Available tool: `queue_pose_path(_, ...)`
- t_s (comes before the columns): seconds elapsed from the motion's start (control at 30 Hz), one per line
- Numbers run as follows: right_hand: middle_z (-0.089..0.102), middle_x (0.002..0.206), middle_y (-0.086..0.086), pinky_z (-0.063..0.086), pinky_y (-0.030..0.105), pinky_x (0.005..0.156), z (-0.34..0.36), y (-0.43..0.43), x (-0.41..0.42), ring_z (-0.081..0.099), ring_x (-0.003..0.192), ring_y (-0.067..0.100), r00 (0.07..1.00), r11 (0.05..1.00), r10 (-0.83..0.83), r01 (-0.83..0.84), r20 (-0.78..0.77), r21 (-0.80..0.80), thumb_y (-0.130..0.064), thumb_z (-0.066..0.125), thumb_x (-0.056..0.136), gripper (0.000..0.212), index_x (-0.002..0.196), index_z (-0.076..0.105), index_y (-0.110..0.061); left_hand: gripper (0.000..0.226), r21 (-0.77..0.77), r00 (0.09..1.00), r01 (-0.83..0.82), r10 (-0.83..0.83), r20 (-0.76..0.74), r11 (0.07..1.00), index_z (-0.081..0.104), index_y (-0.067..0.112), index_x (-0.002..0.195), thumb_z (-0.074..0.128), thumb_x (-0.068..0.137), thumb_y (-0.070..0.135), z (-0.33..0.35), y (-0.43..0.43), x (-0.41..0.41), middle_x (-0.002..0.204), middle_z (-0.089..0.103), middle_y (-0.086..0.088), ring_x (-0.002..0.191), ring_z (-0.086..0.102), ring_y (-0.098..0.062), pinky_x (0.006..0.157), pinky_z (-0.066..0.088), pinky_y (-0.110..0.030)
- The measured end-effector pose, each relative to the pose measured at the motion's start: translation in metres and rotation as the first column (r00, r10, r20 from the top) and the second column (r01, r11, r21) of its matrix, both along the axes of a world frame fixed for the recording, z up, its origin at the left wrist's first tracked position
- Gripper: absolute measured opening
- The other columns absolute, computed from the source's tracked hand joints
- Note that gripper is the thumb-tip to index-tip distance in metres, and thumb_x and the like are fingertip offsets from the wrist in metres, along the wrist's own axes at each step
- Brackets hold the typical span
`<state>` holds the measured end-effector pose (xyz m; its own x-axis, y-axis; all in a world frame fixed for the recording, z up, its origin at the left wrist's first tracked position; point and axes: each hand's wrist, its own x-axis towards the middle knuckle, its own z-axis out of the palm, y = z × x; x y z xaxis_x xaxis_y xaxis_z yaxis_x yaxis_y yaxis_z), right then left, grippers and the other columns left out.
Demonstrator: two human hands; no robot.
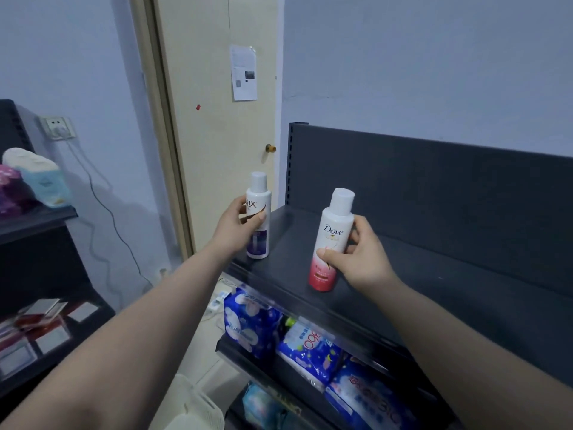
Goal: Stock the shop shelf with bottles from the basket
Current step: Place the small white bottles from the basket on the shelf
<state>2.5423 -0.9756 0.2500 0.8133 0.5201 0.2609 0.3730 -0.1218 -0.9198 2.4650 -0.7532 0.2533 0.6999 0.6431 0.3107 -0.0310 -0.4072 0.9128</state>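
The left hand (238, 226) is gripping a Lux bottle (258, 215) at the top shelf (434, 274) corner, 9 o'clock of the Dove bottle (331, 240) the right hand (359, 259) is clasping. Releasing so near the edge is risking a topple.

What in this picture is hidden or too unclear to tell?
- Lux bottle: the left hand covers part of its label.
- Dove bottle: small print under the name is too blurred to read.
- White basket: cut off by the bottom edge, contents unseen.
- Paper on the door: text too small.
- Whether either bottle base rests on the top shelf: unclear.
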Motion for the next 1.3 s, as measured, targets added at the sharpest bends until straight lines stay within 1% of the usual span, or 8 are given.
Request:
queue_pose_path(0.1,0.069,0.101,-0.014,0.055,0.045,0.087,-0.003,0.012,0.002,0.068,0.092,0.01,0.999,0.999,-0.002,0.003,0.033,-0.034,-0.03,0.077,0.058,0.051,0.097,0.049,-0.05,0.055,0.039,0.997,0.012,-0.009,-0.082,0.999,0.045,0.016,0.133,0.07,0.084,0.014,-0.006,0.009,0.007,0.118,0.059,-0.002,0.103,0.059,-0.018,0.09,0.05,-0.033)
queue_pose_path(0.4,0.065,0.106,-0.012,0.052,0.032,0.081,-0.004,0.037,0.005,0.065,0.092,0.01,0.989,0.994,0.0,0.017,0.147,-0.112,-0.023,0.077,0.074,0.054,0.117,0.047,-0.033,0.049,0.113,0.984,0.011,0.009,-0.178,0.994,0.046,0.016,0.131,0.068,0.087,0.018,-0.009,0.016,0.014,0.111,0.055,0.006,0.097,0.053,-0.012,0.083,0.04,-0.026)
queue_pose_path(0.53,0.063,0.109,-0.009,0.052,0.038,0.087,-0.008,0.04,0.005,0.063,0.096,0.013,0.986,0.993,-0.013,0.033,0.167,-0.117,-0.024,0.075,0.077,0.057,0.125,0.045,-0.028,0.05,0.104,0.983,0.003,0.016,-0.182,0.995,0.045,0.018,0.132,0.066,0.087,0.019,-0.012,0.017,0.017,0.118,0.058,0.002,0.098,0.055,-0.012,0.084,0.042,-0.027)
queue_pose_path(0.7,0.053,0.127,-0.004,0.046,0.041,0.098,-0.019,0.03,0.001,0.056,0.11,0.016,0.989,0.988,-0.042,0.062,0.144,-0.141,-0.043,0.074,0.074,0.089,0.147,0.026,-0.03,0.086,0.077,0.985,-0.012,0.025,-0.172,0.997,0.016,0.022,0.152,0.069,0.084,0.027,-0.017,0.008,0.011,0.145,0.041,-0.002,0.126,0.046,-0.021,0.103,0.041,-0.04)
queue_pose_path(0.83,0.038,0.148,0.003,0.034,0.041,0.11,-0.02,0.005,0.0,0.039,0.134,0.019,0.948,0.976,-0.075,0.134,0.31,-0.173,-0.039,0.067,0.085,0.08,0.15,0.025,-0.022,0.078,0.281,0.973,-0.216,0.229,-0.013,0.935,0.02,0.014,0.15,0.064,0.087,0.025,-0.021,-0.022,-0.005,0.153,0.03,-0.009,0.14,0.027,-0.022,0.113,0.022,-0.033)
queue_pose_path(0.97,0.049,0.14,0.006,0.036,0.038,0.109,-0.018,-0.034,-0.005,0.045,0.129,0.023,0.849,0.951,-0.111,0.242,0.516,-0.194,-0.038,0.058,0.087,0.064,0.142,0.042,-0.011,0.067,0.408,0.97,-0.228,0.171,0.171,0.884,0.034,0.006,0.144,0.063,0.085,0.015,-0.023,-0.07,-0.02,0.143,0.041,-0.013,0.133,0.036,-0.025,0.112,0.029,-0.036)
queue_pose_path(1.1,0.05,0.141,0.007,0.029,0.047,0.113,-0.012,-0.084,-0.014,0.043,0.132,0.023,0.792,0.92,-0.133,0.322,0.595,-0.223,-0.042,0.051,0.086,0.064,0.142,0.043,-0.011,0.064,0.562,0.988,-0.143,0.081,0.133,0.815,0.039,0.006,0.141,0.058,0.082,0.025,-0.023,-0.121,-0.026,0.143,0.042,-0.015,0.134,0.037,-0.028,0.113,0.028,-0.04)
queue_pose_path(1.3,0.043,0.148,0.005,0.014,0.042,0.118,-0.008,-0.177,-0.041,0.034,0.139,0.023,0.748,0.841,-0.138,0.434,0.649,-0.322,-0.046,0.044,0.087,0.066,0.147,0.035,-0.019,0.064,0.739,1.0,0.003,-0.008,0.003,0.674,0.045,0.008,0.139,0.044,0.083,0.038,-0.022,-0.205,-0.033,0.14,0.047,-0.017,0.13,0.044,-0.032,0.109,0.035,-0.047)
